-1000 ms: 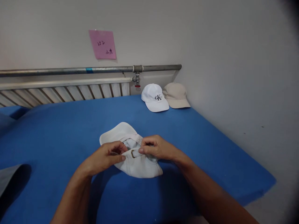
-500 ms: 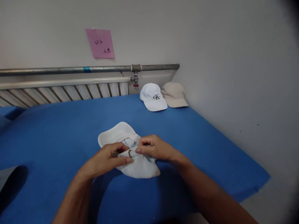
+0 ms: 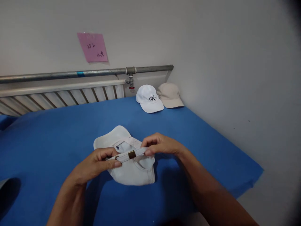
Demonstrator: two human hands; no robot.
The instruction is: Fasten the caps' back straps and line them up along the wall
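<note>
A white cap (image 3: 131, 175) lies on its side on the blue surface, its brim pointing to the far left and its inside partly showing. Across its back opening runs a strap (image 3: 124, 157) with a brass-coloured buckle (image 3: 132, 154) near the middle. My left hand (image 3: 98, 161) pinches the strap's left end between thumb and fingers, beside a small metal ring. At the strap's right end, my right hand (image 3: 161, 145) is closed on it with thumb and forefinger. The strap is drawn straight between both hands.
A white cap with black letters (image 3: 149, 99) and a beige cap (image 3: 170, 95) sit at the back of the blue-covered table (image 3: 70, 125). Behind are a radiator (image 3: 89, 94), a metal pipe (image 3: 101, 72) and a pink note (image 3: 92, 47). A wall (image 3: 223, 78) borders the right side.
The strap has been stretched out, and its brass buckle now shows between the hands. My left hand has moved slightly left. The view has shifted a little right.
</note>
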